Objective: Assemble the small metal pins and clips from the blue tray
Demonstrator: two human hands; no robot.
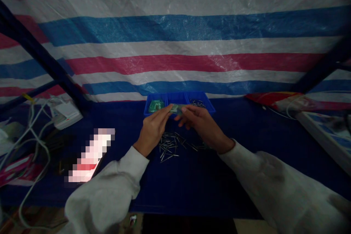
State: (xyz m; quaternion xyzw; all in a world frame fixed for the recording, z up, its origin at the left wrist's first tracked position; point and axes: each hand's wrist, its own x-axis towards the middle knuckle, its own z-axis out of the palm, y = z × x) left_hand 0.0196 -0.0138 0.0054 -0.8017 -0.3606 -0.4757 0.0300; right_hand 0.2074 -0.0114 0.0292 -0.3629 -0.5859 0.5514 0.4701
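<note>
Striped sheeting (175,27) backs a blue tabletop (186,190), above which left hand (150,131) and right hand (204,126) together pinch a greenish item (176,109).

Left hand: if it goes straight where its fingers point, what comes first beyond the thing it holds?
Probably the blue tray's middle compartment; depth is unclear, so the left hand might pass above.

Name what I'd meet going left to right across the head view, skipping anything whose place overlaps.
Pink item, pixelated bright rectangle, left hand, small greenish item, right hand, red bag, white-edged object at the far right.
</note>
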